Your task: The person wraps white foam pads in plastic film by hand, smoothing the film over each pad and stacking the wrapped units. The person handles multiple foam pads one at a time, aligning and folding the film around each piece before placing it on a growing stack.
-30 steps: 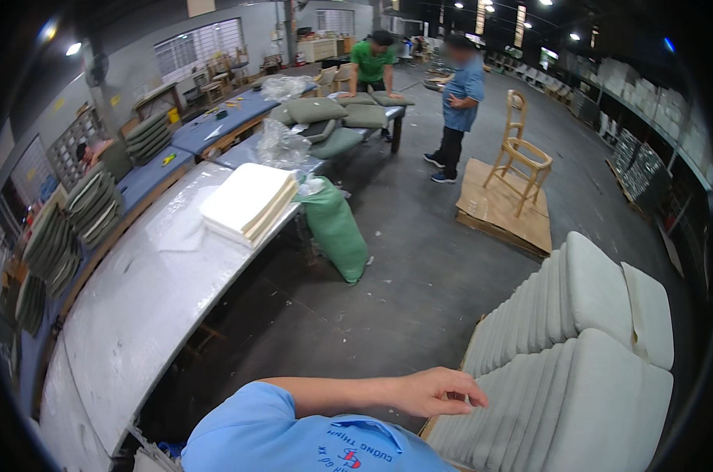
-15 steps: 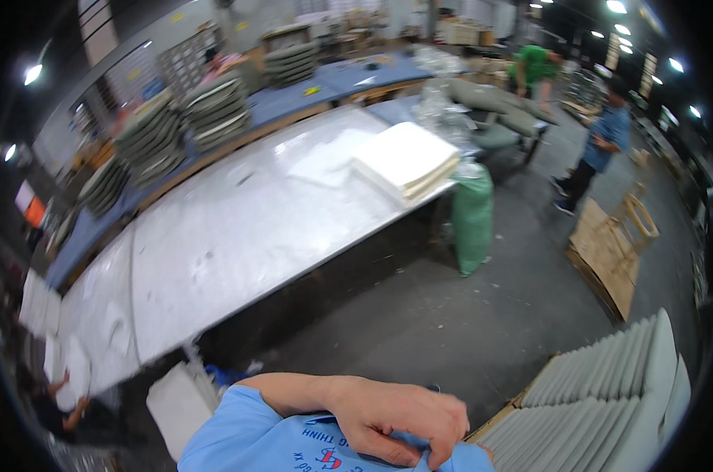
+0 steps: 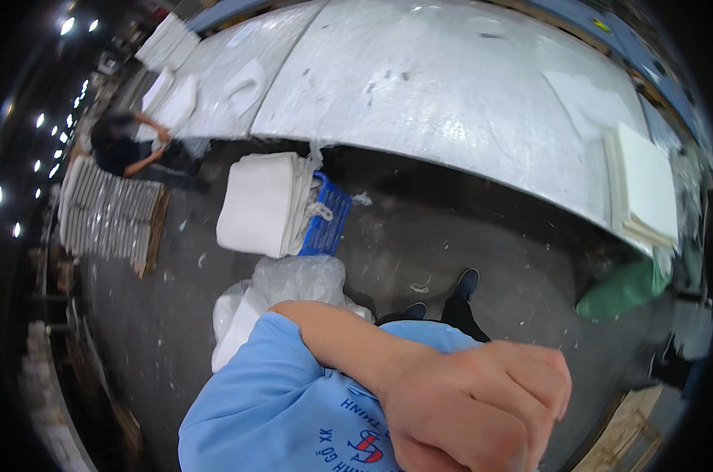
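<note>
My left hand (image 3: 474,401) is curled into a fist in front of my chest, its forearm crossing my light blue shirt (image 3: 270,385) from the left. The fingers are bent under and their tips are hidden, so anything inside the fist does not show. My right hand is out of view. Just beyond my left forearm lies a bundle of clear plastic (image 3: 293,279) with something white in it. Farther off, folded white sheets (image 3: 258,204) rest against or on a blue plastic basket (image 3: 329,214) on the floor.
A long plastic-covered table (image 3: 419,86) runs across the far side, with a white stack (image 3: 644,185) at its right end. A green sack (image 3: 624,287) lies below. At left, a person (image 3: 124,145) works near wrapped pale panels (image 3: 108,208). Cardboard (image 3: 620,429) is at lower right.
My view has swung left and down, bringing the basket, plastic bundle and my feet into sight. My left hand has come closer to the camera and looks more tightly curled.
</note>
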A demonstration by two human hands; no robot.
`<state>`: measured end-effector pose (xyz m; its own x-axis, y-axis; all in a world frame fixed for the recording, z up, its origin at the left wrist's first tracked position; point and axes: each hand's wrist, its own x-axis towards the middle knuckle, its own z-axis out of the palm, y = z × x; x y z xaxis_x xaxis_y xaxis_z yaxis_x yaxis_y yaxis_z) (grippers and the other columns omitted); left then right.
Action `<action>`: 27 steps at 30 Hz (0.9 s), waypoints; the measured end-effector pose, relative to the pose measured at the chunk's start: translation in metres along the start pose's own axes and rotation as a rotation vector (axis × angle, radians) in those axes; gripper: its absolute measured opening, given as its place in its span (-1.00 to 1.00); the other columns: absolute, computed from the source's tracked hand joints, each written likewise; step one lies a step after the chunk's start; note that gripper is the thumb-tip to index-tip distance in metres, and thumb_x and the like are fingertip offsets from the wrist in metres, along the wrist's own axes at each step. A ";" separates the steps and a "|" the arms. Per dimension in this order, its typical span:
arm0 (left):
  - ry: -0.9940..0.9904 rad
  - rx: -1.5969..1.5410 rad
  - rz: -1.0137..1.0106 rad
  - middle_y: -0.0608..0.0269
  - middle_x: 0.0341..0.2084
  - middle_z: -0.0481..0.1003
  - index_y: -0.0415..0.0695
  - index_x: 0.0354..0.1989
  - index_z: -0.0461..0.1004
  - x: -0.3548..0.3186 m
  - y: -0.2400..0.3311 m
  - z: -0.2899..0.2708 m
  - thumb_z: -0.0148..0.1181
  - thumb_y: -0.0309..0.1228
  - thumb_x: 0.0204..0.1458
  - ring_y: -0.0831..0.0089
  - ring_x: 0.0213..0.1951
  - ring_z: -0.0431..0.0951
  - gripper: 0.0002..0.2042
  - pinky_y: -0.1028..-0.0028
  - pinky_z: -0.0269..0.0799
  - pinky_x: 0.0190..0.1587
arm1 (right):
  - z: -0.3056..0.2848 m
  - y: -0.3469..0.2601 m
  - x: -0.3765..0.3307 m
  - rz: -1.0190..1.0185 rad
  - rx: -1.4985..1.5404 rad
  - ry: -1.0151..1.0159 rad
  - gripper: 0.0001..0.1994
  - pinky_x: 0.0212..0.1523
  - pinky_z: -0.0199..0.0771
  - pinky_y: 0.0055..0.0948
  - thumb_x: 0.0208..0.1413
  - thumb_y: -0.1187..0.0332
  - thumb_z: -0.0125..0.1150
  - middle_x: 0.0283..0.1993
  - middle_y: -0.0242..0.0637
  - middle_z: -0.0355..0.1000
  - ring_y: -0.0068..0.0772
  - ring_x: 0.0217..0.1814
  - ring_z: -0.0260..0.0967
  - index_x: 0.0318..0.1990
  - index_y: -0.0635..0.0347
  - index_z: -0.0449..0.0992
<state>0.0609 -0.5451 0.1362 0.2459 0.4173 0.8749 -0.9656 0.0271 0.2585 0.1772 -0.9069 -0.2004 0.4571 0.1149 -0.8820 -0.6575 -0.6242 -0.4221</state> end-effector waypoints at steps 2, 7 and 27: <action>0.045 0.002 -0.016 0.29 -0.38 0.60 -0.13 -0.31 0.59 0.013 -0.017 -0.003 0.12 -0.24 0.35 0.28 -0.37 0.58 -0.74 0.25 0.47 -0.21 | -0.013 -0.032 0.023 -0.007 -0.066 0.000 -0.70 -0.64 0.33 -0.30 0.35 0.14 0.16 -0.54 -0.24 0.44 -0.35 -0.61 0.35 -0.27 0.22 0.49; 0.008 0.134 -0.012 0.25 -0.36 0.58 -0.15 -0.29 0.57 0.038 -0.058 -0.017 0.04 -0.24 0.37 0.29 -0.36 0.57 -0.71 0.25 0.44 -0.18 | -0.045 -0.106 0.100 -0.002 -0.233 -0.025 -0.71 -0.66 0.32 -0.31 0.36 0.13 0.16 -0.53 -0.26 0.43 -0.36 -0.62 0.34 -0.26 0.20 0.48; -0.347 0.454 -0.581 0.08 -0.27 0.60 -0.24 -0.04 0.56 0.101 -0.072 -0.124 0.13 -0.23 0.32 0.17 -0.31 0.57 -0.70 0.14 0.48 -0.05 | 0.115 -0.410 0.199 -0.393 -0.500 -0.223 -0.67 -0.40 0.58 -0.37 0.30 0.07 0.24 -0.21 -0.25 0.60 -0.42 -0.39 0.56 0.00 0.11 0.60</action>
<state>0.1449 -0.3921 0.1555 0.7812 0.1425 0.6079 -0.5659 -0.2499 0.7857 0.4690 -0.5393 -0.2265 0.4353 0.5299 -0.7278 -0.0869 -0.7799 -0.6198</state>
